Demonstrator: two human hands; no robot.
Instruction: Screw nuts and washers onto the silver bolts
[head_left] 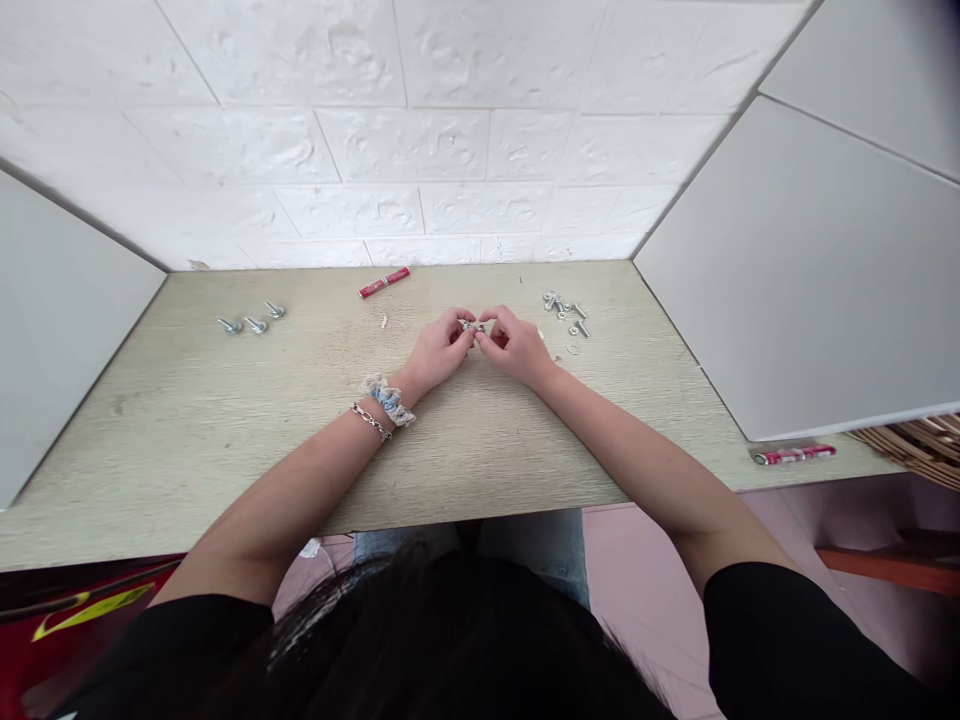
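Both my hands meet at the middle of the wooden table [225,430]. My left hand [439,350] and my right hand [514,343] pinch a small silver bolt [472,326] between their fingertips, one from each side. The fingers of both hands are curled closed round it. A scrunchie and a chain bracelet sit on my left wrist [382,405]. A loose pile of silver bolts, nuts and washers [566,313] lies just right of my right hand. Three assembled bolts [252,319] lie in a row at the far left.
A red marker [384,282] lies near the white brick wall behind my hands. Another red pen [795,455] rests at the table's right edge beside a wicker basket [919,445]. White panels close in the table on both sides.
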